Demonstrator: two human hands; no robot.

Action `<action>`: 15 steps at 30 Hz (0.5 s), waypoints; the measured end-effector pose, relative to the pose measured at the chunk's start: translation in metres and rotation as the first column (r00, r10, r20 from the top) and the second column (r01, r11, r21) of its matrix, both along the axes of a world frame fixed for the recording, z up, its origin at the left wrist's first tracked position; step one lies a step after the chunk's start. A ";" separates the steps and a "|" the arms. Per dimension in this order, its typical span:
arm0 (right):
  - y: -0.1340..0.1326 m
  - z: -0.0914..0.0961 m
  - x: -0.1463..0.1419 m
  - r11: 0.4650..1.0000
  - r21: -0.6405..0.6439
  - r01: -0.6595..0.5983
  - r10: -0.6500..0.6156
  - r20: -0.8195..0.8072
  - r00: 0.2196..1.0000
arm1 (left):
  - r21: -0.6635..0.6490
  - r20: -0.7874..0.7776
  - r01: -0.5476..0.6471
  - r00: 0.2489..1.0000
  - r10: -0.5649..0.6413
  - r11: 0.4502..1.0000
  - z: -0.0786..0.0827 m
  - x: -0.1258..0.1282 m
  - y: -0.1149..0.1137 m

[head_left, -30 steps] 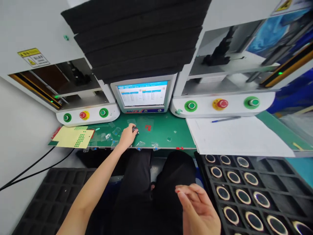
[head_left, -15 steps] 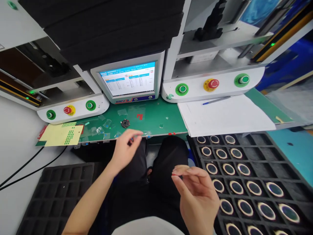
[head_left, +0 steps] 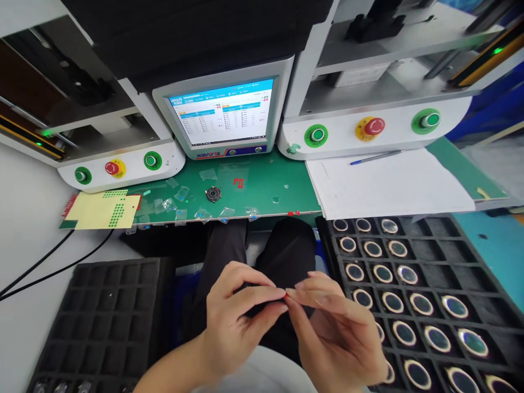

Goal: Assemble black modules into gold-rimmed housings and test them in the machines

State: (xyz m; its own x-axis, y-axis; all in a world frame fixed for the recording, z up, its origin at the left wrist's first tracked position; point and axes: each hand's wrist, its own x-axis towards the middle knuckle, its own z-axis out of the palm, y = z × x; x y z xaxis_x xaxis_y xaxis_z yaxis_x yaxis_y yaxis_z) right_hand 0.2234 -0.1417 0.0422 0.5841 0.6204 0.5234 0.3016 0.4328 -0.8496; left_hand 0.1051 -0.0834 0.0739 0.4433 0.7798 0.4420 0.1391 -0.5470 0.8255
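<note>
In front of my lap, my left hand (head_left: 245, 314) and my right hand (head_left: 333, 322) meet at the fingertips. Between them is a tiny red piece (head_left: 285, 295), apparently a sticker, mostly hidden by the fingers. The right thumb and forefinger pinch it, and the left thumb and forefinger close on it from the other side. Beyond my hands, a round watch body (head_left: 213, 194) lies back side up on the green bench (head_left: 282, 188). Several red stickers (head_left: 238, 183) are stuck on a clear sheet behind it.
Clear film scraps (head_left: 227, 214) with blue dots lie along the bench edge. A foam tray (head_left: 413, 284) of round watch parts stands at right, another foam tray (head_left: 108, 311) at left. Papers with a pen (head_left: 374, 158), a yellow sticker sheet (head_left: 102, 213), a monitor (head_left: 221, 114) and button panels surround the bench.
My left hand has come back from the bench edge to meet my right hand. The right hand still pinches the red piece. The view has shifted slightly.
</note>
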 end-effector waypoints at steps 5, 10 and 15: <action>-0.005 0.003 -0.001 0.999 -0.030 0.027 -0.027 0.026 0.999 | 0.017 0.008 0.006 1.000 -0.006 1.000 0.003 -0.002 -0.002; -0.008 0.005 0.001 0.999 -0.032 0.034 -0.034 -0.026 0.999 | -0.044 0.055 0.037 0.998 -0.035 0.998 0.001 -0.002 -0.003; -0.005 0.005 0.004 0.995 -0.033 -0.089 0.086 -0.086 0.993 | -0.174 0.135 0.061 0.990 -0.038 0.983 -0.001 -0.001 -0.005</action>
State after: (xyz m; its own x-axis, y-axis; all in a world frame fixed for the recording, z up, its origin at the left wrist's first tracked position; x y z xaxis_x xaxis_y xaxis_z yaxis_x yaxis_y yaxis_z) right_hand 0.2274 -0.1469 0.0477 0.5674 0.6894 0.4503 0.1906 0.4220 -0.8863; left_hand 0.1036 -0.0881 0.0727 0.4309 0.8295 0.3553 0.0001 -0.3938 0.9192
